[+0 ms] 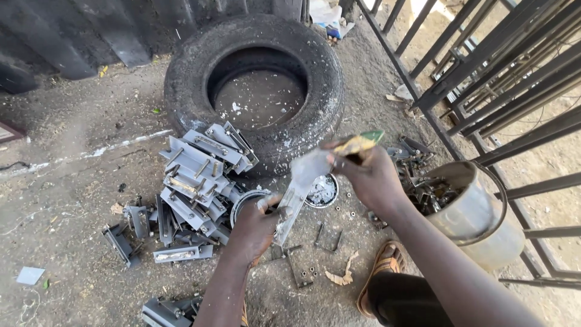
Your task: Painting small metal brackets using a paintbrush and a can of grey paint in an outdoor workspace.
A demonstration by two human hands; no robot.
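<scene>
Grey metal brackets [196, 181] lie heaped on the dirt just in front of an old black tyre [257, 85], and more of them are scattered to the left and near the bottom edge. The tyre lies flat, speckled with pale paint, its centre showing bare ground. Between the heap and the hands stand two small round tins [322, 191], the right one holding pale grey paint; the left one is partly hidden behind the left hand [257, 227]. That hand is closed around the lower end of a long grey metal piece [296, 194], held upright and tilted above the tins. The right hand [369, 178] is closed on a paintbrush [357, 144] with a green and yellow handle, its bristles blurred against the top of the metal piece. To the right a pale bucket [478, 212] with a wire handle holds dark metal parts, and more dark parts lie piled just beside it. Loose bolts and nuts are strewn on the ground [72, 200] below the hands, near a sandalled foot [381, 272]. The ground is dusty grey earth; dark metal railings [502, 79] run along the right, and a dark sheet-metal wall stands behind the tyre.
</scene>
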